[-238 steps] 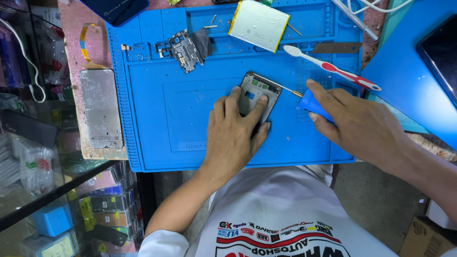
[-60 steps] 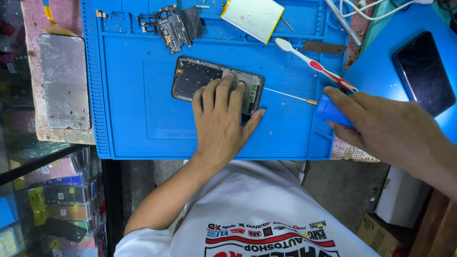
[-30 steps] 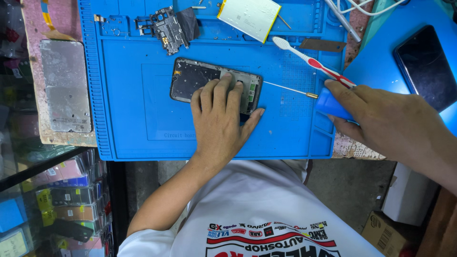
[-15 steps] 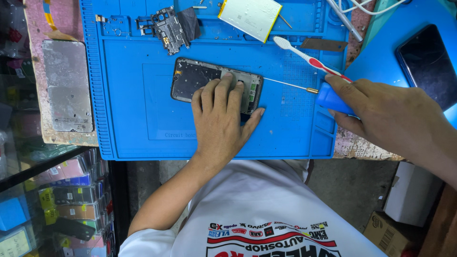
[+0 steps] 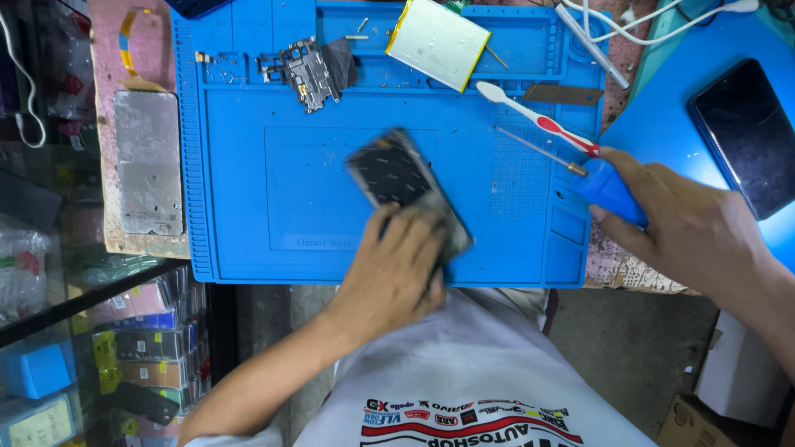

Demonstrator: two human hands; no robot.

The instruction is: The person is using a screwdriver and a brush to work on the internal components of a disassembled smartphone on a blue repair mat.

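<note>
Head view: at lower centre the left hand (image 5: 396,273) grips an opened phone (image 5: 406,186), blurred, fingers curled round its lower end over the blue mat (image 5: 240,165); at right, the right hand (image 5: 687,228) pinches a blue-handled screwdriver (image 5: 609,189)

- Work mat (image 5: 248,190): blue, matt, rubbery-looking.
- Plate (image 5: 149,161): grey metal, dull.
- Screwdriver (image 5: 580,170): thin metal shaft, smooth blue plastic handle.
- Toothbrush (image 5: 538,122): glossy plastic.
- Dark phone (image 5: 745,132): glossy glass.
</note>
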